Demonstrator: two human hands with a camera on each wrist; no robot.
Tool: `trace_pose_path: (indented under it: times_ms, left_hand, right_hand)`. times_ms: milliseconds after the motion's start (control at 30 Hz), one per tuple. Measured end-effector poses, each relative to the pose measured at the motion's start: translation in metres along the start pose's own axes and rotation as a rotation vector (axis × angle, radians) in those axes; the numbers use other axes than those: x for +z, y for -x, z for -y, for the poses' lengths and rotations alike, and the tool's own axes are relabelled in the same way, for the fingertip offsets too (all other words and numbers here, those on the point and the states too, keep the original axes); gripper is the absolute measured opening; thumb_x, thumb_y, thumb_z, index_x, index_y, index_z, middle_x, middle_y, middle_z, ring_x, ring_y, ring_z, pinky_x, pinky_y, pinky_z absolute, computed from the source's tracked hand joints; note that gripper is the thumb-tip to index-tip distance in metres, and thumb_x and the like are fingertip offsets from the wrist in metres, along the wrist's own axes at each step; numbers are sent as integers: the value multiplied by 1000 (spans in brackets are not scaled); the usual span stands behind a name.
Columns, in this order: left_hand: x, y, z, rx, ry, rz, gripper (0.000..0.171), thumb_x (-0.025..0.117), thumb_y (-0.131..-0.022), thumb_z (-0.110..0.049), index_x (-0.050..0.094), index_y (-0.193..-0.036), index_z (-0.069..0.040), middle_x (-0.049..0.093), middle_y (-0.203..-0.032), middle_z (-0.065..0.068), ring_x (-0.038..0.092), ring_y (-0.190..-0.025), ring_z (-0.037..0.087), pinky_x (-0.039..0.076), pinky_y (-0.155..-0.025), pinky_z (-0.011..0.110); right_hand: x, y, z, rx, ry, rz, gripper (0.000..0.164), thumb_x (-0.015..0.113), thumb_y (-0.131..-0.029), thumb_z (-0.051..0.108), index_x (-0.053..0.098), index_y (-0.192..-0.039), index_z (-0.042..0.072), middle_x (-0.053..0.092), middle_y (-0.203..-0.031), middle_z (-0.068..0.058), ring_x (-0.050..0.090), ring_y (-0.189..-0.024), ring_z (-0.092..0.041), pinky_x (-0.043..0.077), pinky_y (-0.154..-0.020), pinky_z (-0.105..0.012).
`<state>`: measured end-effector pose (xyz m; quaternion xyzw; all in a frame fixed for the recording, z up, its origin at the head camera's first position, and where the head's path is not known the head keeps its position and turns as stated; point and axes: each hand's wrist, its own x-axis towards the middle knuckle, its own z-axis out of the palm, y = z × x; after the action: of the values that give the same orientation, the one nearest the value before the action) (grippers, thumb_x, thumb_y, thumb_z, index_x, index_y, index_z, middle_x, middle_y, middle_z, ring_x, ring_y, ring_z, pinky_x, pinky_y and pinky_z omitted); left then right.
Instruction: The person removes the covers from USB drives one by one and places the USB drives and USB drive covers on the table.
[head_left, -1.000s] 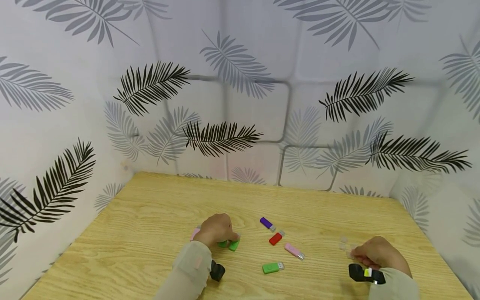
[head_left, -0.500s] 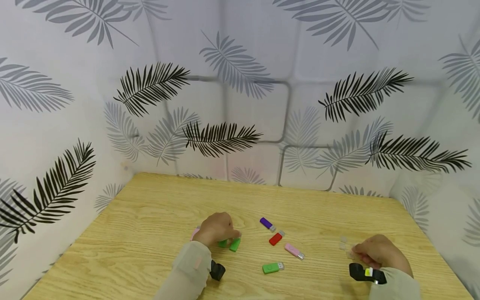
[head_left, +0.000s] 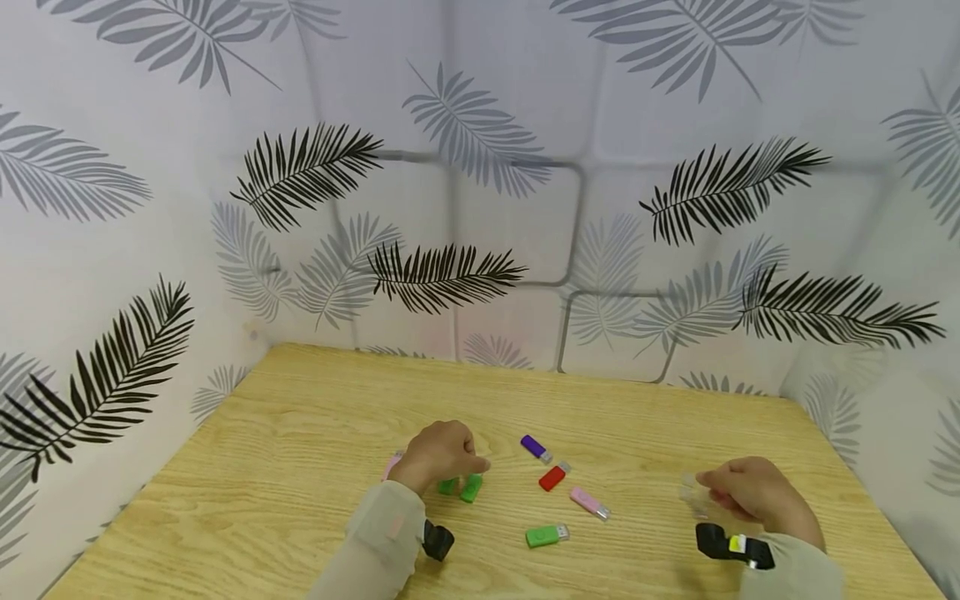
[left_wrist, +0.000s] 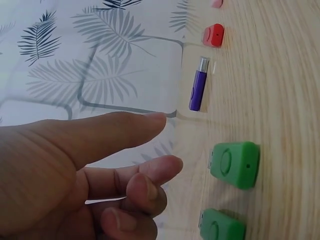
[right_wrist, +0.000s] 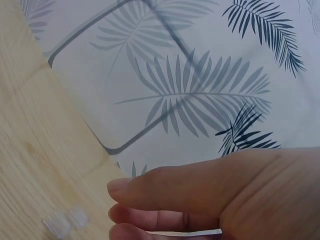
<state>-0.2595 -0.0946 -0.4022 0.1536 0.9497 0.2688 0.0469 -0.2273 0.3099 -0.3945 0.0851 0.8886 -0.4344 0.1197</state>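
1. Head view: the left hand (head_left: 437, 457) hovers over the wooden table (head_left: 300, 400), close to two green USB sticks (head_left: 472, 488); a pink stick (head_left: 391, 467) lies on its left. To its right, from far to near, are a purple stick (head_left: 534, 447), a red stick (head_left: 552, 477), another pink stick (head_left: 588, 503) and a third green stick (head_left: 545, 536). At the right, the right hand (head_left: 759, 493) hangs just beside small clear pieces (head_left: 686, 490).
2. Left wrist view: thumb and forefinger stand fairly wide apart, holding nothing; the green pair lies near the fingertips, not touching.
3. Right wrist view: a narrow gap separates thumb and forefinger; whether they pinch anything, I cannot tell. Two clear pieces lie left of them.
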Motion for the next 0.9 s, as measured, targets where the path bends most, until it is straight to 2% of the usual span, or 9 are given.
trace_pose_path:
  times_ms: [233,533,767,900]
  left_hand:
    - [0,1,-4,19,16,6,46,72,-84,-27,41,-51,-19,29,-46,-9,23,-43,8,24,-42,21]
    - [0,-1,-9,43,26,33,32,72,-85,-28,55,-61,-16,44,-52,-8,37,-47,8,34,-49,25]
    - [3,-4,-13,79,102,140,18,74,-84,-27,64,-74,-15,60,-74,-4,46,-52,10,41,-52,26]
    - [7,-4,-16,106,95,183,17,74,-83,-28,64,-76,-17,61,-76,-5,51,-60,11,45,-58,28]
  right_hand:
    - [6,-4,13,-29,4,-5,24,61,-93,22,61,-80,2,59,-68,0,50,-57,-10,47,-55,-24]
    - [15,-4,30,-70,38,-5,26,61,-94,24,64,-86,-1,60,-72,-1,54,-63,-11,49,-57,-25]
    - [33,-5,51,-145,58,14,24,61,-94,20,63,-84,-2,58,-69,-3,50,-58,-12,44,-52,-23]
    - [44,-4,63,-186,69,20,21,62,-93,16,61,-82,-2,57,-68,-4,49,-56,-12,41,-50,-23]
